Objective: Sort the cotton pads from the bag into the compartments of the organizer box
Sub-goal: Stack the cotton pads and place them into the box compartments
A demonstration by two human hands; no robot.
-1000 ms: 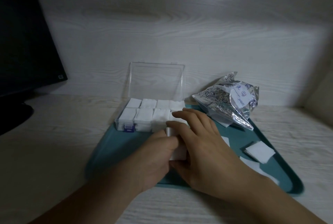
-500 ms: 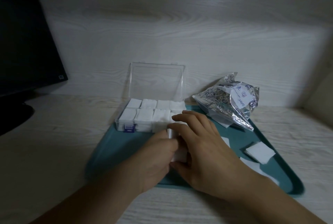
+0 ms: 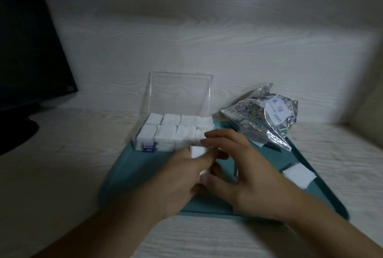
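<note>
Both hands meet over the middle of the teal plastic tray (image 3: 132,166), just in front of the clear plastic organizer box (image 3: 172,137). The left hand (image 3: 182,176) grips a small stack of white square cotton pads (image 3: 198,152); its thumb lies curled across the top of the stack and the other fingers wrap underneath. The stack's long axis runs from near to far, its upper end pointing toward the box, and white shows at both ends of the grip, above the thumb and below it. The right hand (image 3: 248,166) sits just beside it, fingers loosely bent with the tips reaching over the far end of the stack; I cannot tell whether they pinch it or only touch.

The box stands on the tray's far left corner, its lid (image 3: 180,93) upright behind it, and 8 compartments in 2 rows show white pads. A purple latch (image 3: 148,147) sits on its front wall. The crinkled silver printed bag (image 3: 267,116) lies at the tray's far right corner. A loose white pad (image 3: 299,174) rests on the tray to the right of the hands. A dark monitor (image 3: 31,50) stands at far left on the pale wood-grain desk (image 3: 62,174).
</note>
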